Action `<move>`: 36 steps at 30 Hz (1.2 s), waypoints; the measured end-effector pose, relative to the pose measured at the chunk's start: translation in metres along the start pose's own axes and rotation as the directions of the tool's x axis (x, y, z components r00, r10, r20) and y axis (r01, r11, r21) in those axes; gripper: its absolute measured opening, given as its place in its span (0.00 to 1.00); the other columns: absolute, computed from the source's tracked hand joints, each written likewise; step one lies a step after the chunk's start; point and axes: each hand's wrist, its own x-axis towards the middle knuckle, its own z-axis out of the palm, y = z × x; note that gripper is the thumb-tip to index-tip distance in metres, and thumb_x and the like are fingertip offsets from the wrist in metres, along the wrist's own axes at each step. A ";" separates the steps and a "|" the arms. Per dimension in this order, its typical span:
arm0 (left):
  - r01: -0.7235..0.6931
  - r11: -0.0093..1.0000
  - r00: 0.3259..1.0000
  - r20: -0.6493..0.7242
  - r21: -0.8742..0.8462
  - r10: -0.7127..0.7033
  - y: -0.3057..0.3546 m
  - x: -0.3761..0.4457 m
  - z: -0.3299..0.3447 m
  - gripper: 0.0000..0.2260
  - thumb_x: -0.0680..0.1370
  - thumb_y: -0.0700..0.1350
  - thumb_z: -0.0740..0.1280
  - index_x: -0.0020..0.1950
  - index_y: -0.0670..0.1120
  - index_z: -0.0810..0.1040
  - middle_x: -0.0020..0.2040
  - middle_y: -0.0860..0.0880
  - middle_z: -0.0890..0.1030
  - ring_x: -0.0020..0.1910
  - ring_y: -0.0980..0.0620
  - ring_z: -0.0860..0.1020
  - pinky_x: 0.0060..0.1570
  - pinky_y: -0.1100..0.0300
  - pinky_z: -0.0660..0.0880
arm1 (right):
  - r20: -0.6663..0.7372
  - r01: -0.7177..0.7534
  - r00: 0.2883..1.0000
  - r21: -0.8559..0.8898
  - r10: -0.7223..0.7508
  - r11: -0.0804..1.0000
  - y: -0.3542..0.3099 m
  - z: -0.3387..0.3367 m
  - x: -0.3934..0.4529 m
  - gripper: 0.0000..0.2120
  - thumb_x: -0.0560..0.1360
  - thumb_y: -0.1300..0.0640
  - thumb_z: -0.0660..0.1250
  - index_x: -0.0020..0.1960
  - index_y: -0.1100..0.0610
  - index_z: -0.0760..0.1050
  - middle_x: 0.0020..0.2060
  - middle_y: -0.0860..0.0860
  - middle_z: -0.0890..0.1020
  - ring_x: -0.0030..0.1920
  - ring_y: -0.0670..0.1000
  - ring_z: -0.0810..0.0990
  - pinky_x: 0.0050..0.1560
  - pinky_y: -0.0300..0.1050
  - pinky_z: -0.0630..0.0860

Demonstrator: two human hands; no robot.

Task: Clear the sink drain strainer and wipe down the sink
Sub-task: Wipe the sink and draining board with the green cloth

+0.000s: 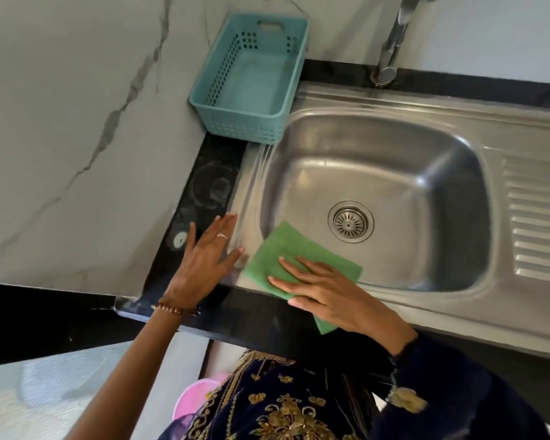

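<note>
Now, right hand (331, 296) pressing a green cloth (286, 249) on the sink (394, 160) front rim, fingers straight — left hand (204, 258) resting open on the dark surface (204, 173), drain strainer (351, 221) sitting in the basin floor.

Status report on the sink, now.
Right hand flat on green cloth, pressing it on the sink front rim. Left hand open over the black counter. Drain strainer seated, looks clear. Nothing in the way.
</note>
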 end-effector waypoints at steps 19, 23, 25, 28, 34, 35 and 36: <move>-0.043 0.998 0.999 0.019 0.053 0.042 0.011 0.054 -0.009 0.27 0.79 0.55 0.54 0.76 0.49 0.52 0.77 0.48 0.56 0.76 0.52 0.52 0.75 0.50 0.47 | -0.185 -0.280 0.943 0.015 0.278 0.960 -0.051 0.018 0.068 0.25 0.79 0.43 0.41 0.76 0.41 0.44 0.78 0.46 0.45 0.77 0.57 0.48 0.73 0.60 0.50; -0.032 0.998 0.999 0.000 0.058 0.032 0.015 0.071 -0.011 0.27 0.79 0.56 0.53 0.75 0.48 0.53 0.77 0.46 0.55 0.76 0.51 0.51 0.75 0.50 0.46 | -0.214 -0.312 0.912 0.193 0.351 0.930 -0.039 0.008 0.117 0.25 0.82 0.48 0.45 0.77 0.49 0.44 0.77 0.53 0.42 0.77 0.61 0.45 0.73 0.62 0.54; -0.021 0.998 1.000 -0.021 0.065 0.023 0.018 0.079 -0.012 0.27 0.79 0.56 0.53 0.76 0.49 0.52 0.78 0.47 0.52 0.77 0.51 0.48 0.74 0.52 0.42 | -0.298 -0.252 0.885 0.341 0.358 0.906 -0.029 -0.002 0.142 0.27 0.82 0.53 0.46 0.77 0.54 0.38 0.77 0.55 0.39 0.76 0.64 0.42 0.76 0.58 0.51; -0.020 0.995 0.999 -0.035 0.099 0.024 0.025 0.091 -0.010 0.28 0.79 0.57 0.53 0.76 0.49 0.51 0.78 0.47 0.49 0.77 0.51 0.46 0.73 0.53 0.41 | -0.443 -0.068 0.839 0.492 0.317 0.868 -0.017 -0.016 0.168 0.29 0.83 0.57 0.48 0.71 0.52 0.28 0.71 0.45 0.29 0.73 0.61 0.30 0.77 0.50 0.37; -0.017 0.997 1.000 -0.018 0.078 0.018 0.032 0.108 0.001 0.30 0.77 0.60 0.47 0.76 0.48 0.50 0.78 0.48 0.50 0.77 0.50 0.47 0.74 0.55 0.42 | -0.528 0.053 0.740 0.662 0.416 0.748 0.010 -0.033 0.195 0.27 0.81 0.55 0.56 0.71 0.51 0.40 0.72 0.51 0.37 0.75 0.61 0.34 0.76 0.55 0.37; -0.002 0.997 1.000 -0.020 0.072 0.003 0.033 0.108 0.002 0.32 0.76 0.62 0.44 0.76 0.47 0.50 0.78 0.48 0.50 0.77 0.51 0.47 0.75 0.54 0.42 | -0.514 0.092 0.733 0.724 0.446 0.684 0.009 -0.037 0.196 0.28 0.81 0.59 0.56 0.71 0.51 0.40 0.73 0.50 0.37 0.75 0.59 0.34 0.76 0.52 0.37; 0.014 0.998 1.000 -0.022 0.055 -0.012 0.034 0.108 0.002 0.34 0.75 0.63 0.42 0.76 0.47 0.50 0.78 0.48 0.50 0.76 0.52 0.47 0.75 0.54 0.42 | -0.491 0.124 0.731 0.779 0.475 0.615 0.008 -0.039 0.195 0.28 0.81 0.61 0.56 0.72 0.51 0.41 0.74 0.50 0.38 0.76 0.55 0.34 0.77 0.48 0.37</move>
